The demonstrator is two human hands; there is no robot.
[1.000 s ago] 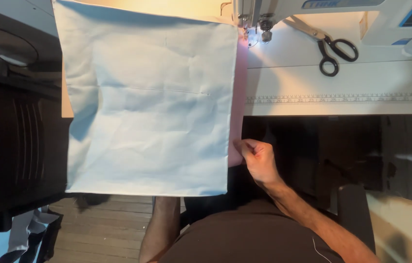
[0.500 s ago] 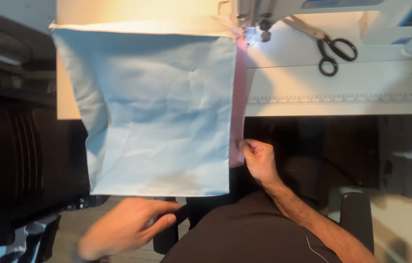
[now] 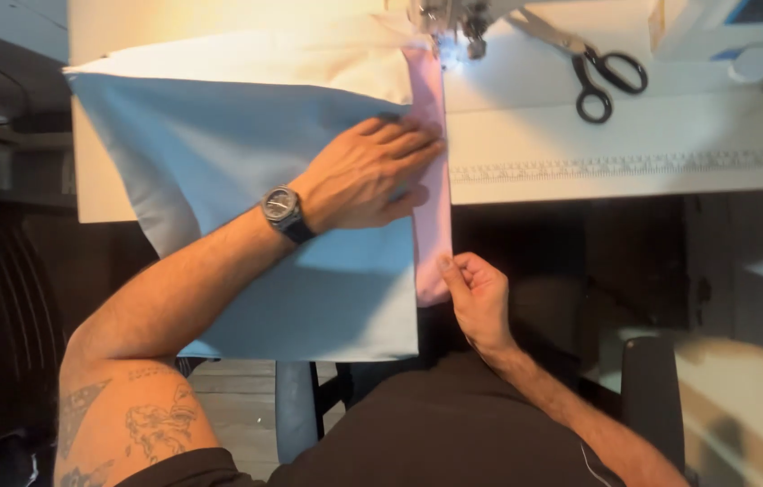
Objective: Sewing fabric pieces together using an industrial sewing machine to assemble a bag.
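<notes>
Left hand now pressing flat, fingers together, on our blue fabric | right hand still pinching pink strip | seam being steadied.

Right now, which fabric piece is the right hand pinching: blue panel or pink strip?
The pink strip: the right hand pinches its lower end. The light blue panel lies under the flat left hand.
</notes>
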